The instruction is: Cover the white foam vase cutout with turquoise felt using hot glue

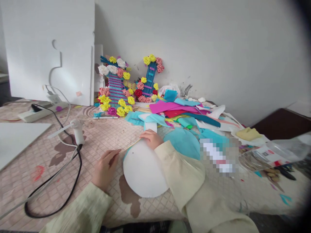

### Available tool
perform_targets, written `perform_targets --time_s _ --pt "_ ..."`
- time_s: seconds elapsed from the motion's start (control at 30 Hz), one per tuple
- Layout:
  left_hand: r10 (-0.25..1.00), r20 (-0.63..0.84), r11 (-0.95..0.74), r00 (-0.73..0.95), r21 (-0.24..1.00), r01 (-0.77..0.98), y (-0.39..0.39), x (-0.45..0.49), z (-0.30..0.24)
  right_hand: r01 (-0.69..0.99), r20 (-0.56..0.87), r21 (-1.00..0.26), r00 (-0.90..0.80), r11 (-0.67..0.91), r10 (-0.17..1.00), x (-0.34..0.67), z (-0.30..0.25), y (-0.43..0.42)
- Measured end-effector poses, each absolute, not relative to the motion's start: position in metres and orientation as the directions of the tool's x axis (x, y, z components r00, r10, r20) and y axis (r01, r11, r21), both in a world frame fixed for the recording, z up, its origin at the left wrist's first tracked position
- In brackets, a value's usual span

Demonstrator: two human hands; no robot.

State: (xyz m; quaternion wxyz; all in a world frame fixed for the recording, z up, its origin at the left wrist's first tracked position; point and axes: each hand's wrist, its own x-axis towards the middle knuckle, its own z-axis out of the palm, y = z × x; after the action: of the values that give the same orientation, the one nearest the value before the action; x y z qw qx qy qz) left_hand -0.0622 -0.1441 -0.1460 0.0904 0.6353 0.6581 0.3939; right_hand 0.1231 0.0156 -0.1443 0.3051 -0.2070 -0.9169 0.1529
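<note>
A round white disc (pixel 145 173) lies on the patterned tablecloth in front of me. Across its upper left edge runs a thin wooden stick (pixel 131 144). My right hand (pixel 152 139) pinches the far end of that stick, resting over the disc's top edge. At the near end are the curled fingers of my left hand (pixel 107 166), just left of the disc; its fingertips are partly hidden. A bit of blue shows along the disc's edge under the stick. Partly behind my right sleeve lies a round blue piece (pixel 182 142).
A white glue gun (pixel 77 131) with a looping black cable (pixel 79 181) stands left, near a power strip (pixel 43 111). Flower-covered crafts (pixel 118 87) lean at the back beside heaped coloured paper (pixel 179 110). A clear plastic bottle (pixel 274 155) lies right.
</note>
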Motion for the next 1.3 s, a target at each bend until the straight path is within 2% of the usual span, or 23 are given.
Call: perform_targets --time_s 0.3,0.53,0.73,0.83,0.93,1.03,1.3 --pt "0.906 0.408 -0.157 -0.11 0.566 0.81 -0.134 -0.065 -0.148 0.446 0.359 -0.422 -0.717 0.789 0.598 0.119 -0.147 0.014" --pt "0.923 0.373 -0.139 -0.097 0.557 0.819 -0.136 -0.066 -0.143 0.461 0.357 -0.435 -0.7 0.773 0.618 0.123 -0.144 0.01" --pt "0.928 0.358 -0.148 -0.102 0.605 0.782 -0.139 -0.064 -0.142 0.391 0.386 -0.418 -0.741 0.82 0.55 0.129 -0.146 0.013" --pt "0.922 0.341 -0.097 -0.183 0.662 0.743 -0.14 -0.064 -0.143 0.319 0.464 -0.413 -0.732 0.853 0.498 0.132 -0.145 0.014" --pt "0.913 0.315 -0.036 -0.261 0.697 0.716 -0.143 -0.066 -0.146 0.311 0.547 -0.426 -0.66 0.849 0.516 0.136 -0.143 0.016" --pt "0.9 0.323 -0.039 -0.293 0.728 0.684 -0.147 -0.068 -0.146 0.283 0.56 -0.433 -0.659 0.856 0.502 0.136 -0.142 0.016" --pt "0.934 0.33 -0.135 -0.136 0.68 0.721 -0.148 -0.066 -0.144 0.237 0.499 -0.367 -0.766 0.899 0.405 0.111 -0.141 0.002"
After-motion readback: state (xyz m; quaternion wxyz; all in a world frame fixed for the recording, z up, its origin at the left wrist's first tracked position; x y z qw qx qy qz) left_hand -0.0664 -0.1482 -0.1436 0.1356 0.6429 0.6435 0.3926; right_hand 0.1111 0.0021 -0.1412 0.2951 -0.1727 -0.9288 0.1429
